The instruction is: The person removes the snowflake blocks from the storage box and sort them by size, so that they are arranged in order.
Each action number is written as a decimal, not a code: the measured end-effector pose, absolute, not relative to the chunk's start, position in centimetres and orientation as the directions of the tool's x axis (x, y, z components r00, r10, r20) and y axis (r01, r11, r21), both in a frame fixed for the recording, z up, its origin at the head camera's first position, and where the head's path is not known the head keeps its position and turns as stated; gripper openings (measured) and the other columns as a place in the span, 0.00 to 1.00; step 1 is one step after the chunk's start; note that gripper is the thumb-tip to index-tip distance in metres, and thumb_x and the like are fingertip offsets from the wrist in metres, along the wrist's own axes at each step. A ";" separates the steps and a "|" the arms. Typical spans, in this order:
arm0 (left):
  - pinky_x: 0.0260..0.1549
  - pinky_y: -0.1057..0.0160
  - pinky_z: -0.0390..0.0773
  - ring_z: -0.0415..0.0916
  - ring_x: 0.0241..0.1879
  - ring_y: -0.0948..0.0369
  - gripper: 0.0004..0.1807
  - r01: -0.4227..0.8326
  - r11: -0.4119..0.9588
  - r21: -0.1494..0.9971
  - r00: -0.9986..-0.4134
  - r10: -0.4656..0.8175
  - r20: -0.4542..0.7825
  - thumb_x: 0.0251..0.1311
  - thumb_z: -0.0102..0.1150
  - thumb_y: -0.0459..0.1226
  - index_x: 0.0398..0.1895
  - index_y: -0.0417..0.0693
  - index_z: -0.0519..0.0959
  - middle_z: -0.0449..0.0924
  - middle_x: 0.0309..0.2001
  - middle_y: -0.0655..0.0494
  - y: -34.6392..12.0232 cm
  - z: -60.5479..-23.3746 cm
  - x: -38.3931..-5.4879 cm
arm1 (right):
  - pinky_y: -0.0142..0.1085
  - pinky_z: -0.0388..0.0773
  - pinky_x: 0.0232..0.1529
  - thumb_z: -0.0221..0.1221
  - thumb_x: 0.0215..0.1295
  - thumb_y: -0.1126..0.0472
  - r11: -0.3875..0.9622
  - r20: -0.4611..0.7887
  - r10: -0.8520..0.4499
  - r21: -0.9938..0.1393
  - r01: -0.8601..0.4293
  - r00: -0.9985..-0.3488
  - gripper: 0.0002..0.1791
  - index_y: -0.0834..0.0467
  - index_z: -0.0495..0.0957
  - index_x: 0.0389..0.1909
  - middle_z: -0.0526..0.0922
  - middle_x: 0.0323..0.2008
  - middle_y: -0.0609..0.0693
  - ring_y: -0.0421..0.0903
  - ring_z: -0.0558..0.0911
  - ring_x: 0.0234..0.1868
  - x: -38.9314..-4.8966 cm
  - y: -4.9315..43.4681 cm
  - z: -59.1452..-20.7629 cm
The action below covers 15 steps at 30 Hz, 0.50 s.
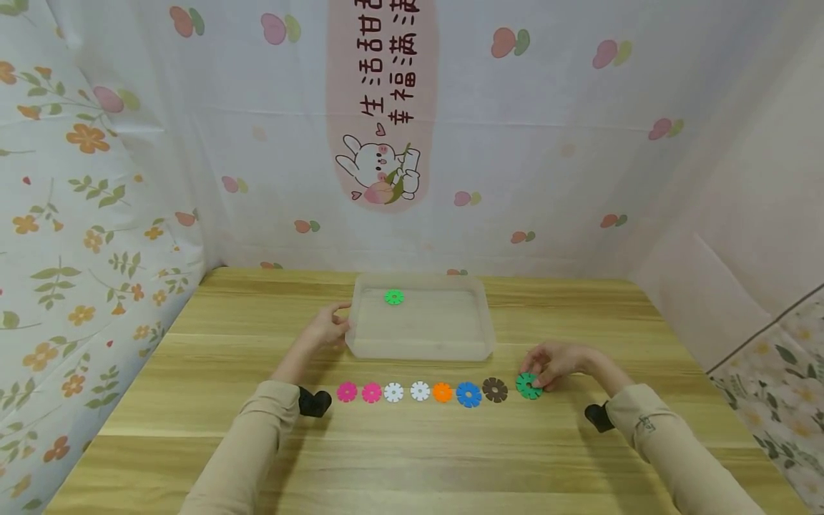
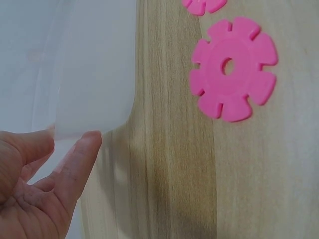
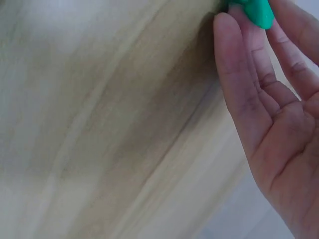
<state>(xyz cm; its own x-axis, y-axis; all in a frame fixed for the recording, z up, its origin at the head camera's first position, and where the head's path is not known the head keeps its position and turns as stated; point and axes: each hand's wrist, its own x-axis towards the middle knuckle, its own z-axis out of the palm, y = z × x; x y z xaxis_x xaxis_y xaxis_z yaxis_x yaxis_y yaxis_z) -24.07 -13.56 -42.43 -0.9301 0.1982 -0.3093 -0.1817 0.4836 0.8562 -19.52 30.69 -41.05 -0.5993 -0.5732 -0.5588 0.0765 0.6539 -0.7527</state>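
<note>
My right hand (image 1: 556, 361) pinches a dark green notched plastic disc (image 1: 528, 386), a snowflake building piece, at the right end of a row. In the right wrist view only part of the green disc (image 3: 259, 12) shows between the fingers. On the other side, my left hand (image 1: 325, 327) touches the left wall of a translucent plastic box (image 1: 418, 353), its fingertips (image 2: 92, 137) against the outer side. Inside the box, toward the back left, lies a bright green disc (image 1: 394, 297). A pink disc (image 2: 234, 69) lies near the left hand.
Left to right, the row on the wooden table (image 1: 412, 458) holds two pink discs (image 1: 371, 393), two white discs (image 1: 420, 390), an orange disc (image 1: 443, 393), a blue disc (image 1: 468, 395) and a brown disc (image 1: 495, 390). A patterned curtain (image 1: 547, 143) hangs behind the table.
</note>
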 end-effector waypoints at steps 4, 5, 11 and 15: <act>0.31 0.57 0.83 0.79 0.39 0.46 0.31 -0.155 0.443 0.883 -0.928 0.240 -0.284 0.63 0.51 0.31 0.68 0.46 0.55 0.72 0.52 0.31 -14.4 -44.7 -25.6 | 0.25 0.75 0.27 0.60 0.57 0.69 0.680 -0.562 -0.570 -0.732 0.039 -0.599 0.17 0.74 0.71 0.45 0.77 0.30 0.51 0.37 0.75 0.27 -19.5 30.4 -40.7; 0.31 0.57 0.83 0.80 0.38 0.48 0.31 -0.159 0.447 0.880 -0.927 0.239 -0.289 0.62 0.51 0.32 0.68 0.48 0.56 0.72 0.52 0.33 -14.5 -45.0 -25.8 | 0.25 0.74 0.27 0.60 0.57 0.68 0.686 -0.561 -0.571 -0.727 0.028 -0.599 0.18 0.74 0.70 0.45 0.77 0.30 0.51 0.37 0.74 0.27 -19.5 30.4 -40.6; 0.31 0.59 0.83 0.80 0.37 0.48 0.28 -0.164 0.512 0.843 -0.929 0.207 -0.306 0.64 0.47 0.29 0.67 0.39 0.54 0.70 0.53 0.29 -13.6 -42.2 -24.1 | 0.29 0.76 0.30 0.60 0.57 0.66 0.728 -0.579 -0.517 -0.685 0.031 -0.630 0.18 0.72 0.71 0.46 0.76 0.30 0.50 0.38 0.74 0.28 -19.8 30.2 -40.1; 0.32 0.59 0.83 0.78 0.40 0.44 0.28 -0.164 0.497 0.852 -0.935 0.198 -0.295 0.64 0.45 0.27 0.67 0.36 0.53 0.69 0.52 0.26 -13.3 -41.6 -23.4 | 0.37 0.79 0.35 0.58 0.57 0.67 0.749 -0.568 -0.470 -0.661 0.035 -0.676 0.18 0.71 0.71 0.47 0.78 0.34 0.55 0.43 0.76 0.32 -20.4 29.8 -39.1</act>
